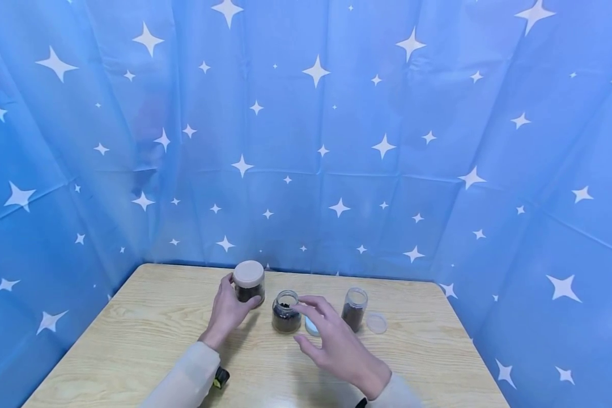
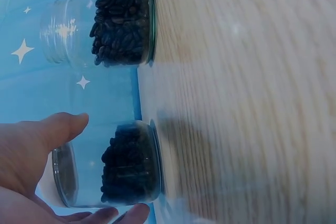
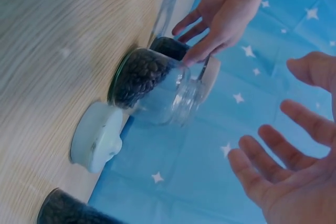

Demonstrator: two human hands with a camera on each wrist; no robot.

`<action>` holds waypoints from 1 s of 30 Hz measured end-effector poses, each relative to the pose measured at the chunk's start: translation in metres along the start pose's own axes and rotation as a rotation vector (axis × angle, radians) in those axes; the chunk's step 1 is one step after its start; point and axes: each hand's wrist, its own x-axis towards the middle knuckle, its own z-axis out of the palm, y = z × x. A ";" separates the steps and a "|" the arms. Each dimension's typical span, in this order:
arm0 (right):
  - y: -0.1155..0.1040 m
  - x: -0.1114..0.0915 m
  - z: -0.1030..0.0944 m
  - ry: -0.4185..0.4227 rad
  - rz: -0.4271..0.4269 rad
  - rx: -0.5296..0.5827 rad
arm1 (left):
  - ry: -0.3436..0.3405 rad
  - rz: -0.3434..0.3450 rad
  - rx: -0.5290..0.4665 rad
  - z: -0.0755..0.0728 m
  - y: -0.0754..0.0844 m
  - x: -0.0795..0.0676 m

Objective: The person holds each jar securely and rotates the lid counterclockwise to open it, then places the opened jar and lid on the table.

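Observation:
At the far side of the table, my left hand (image 1: 228, 313) is around a glass jar (image 2: 131, 166) with a pale lid (image 1: 249, 273) and dark beans inside. The thumb lies across the near side in the head view; in the left wrist view its tip stands off the glass, and the fingers extend along the other side. My right hand (image 1: 336, 345) has its fingers spread beside an uncapped glass jar (image 3: 144, 80), partly filled with dark beans. Partly behind that hand in the head view is a light blue lid (image 3: 97, 137) with a knob.
To the right stands a taller uncapped jar (image 1: 353, 313) with dark contents. A clear flat lid (image 1: 377, 323) lies beside it. Next to my left forearm is a small black and yellow object (image 1: 221, 378). A blue star-patterned curtain (image 1: 296, 141) hangs behind the wooden table (image 1: 148, 328).

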 end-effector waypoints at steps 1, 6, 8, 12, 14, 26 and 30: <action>-0.001 0.000 0.000 -0.003 -0.001 0.006 | -0.003 0.003 -0.002 0.001 0.000 0.001; -0.003 0.000 0.002 -0.008 -0.016 0.018 | -0.008 -0.003 0.005 0.003 -0.002 0.004; -0.003 0.000 0.003 -0.005 -0.023 0.013 | 0.000 -0.013 0.014 0.004 -0.002 0.006; -0.002 0.002 0.004 -0.006 -0.041 -0.011 | 0.007 -0.031 0.043 0.004 -0.003 0.009; -0.003 0.004 0.005 -0.009 -0.048 -0.015 | 0.000 -0.032 0.058 0.003 -0.003 0.009; -0.011 0.016 0.012 -0.039 -0.034 0.011 | -0.022 -0.039 0.044 0.000 -0.002 0.012; -0.013 0.020 0.015 -0.049 -0.034 0.021 | -0.038 -0.041 0.052 -0.003 -0.005 0.014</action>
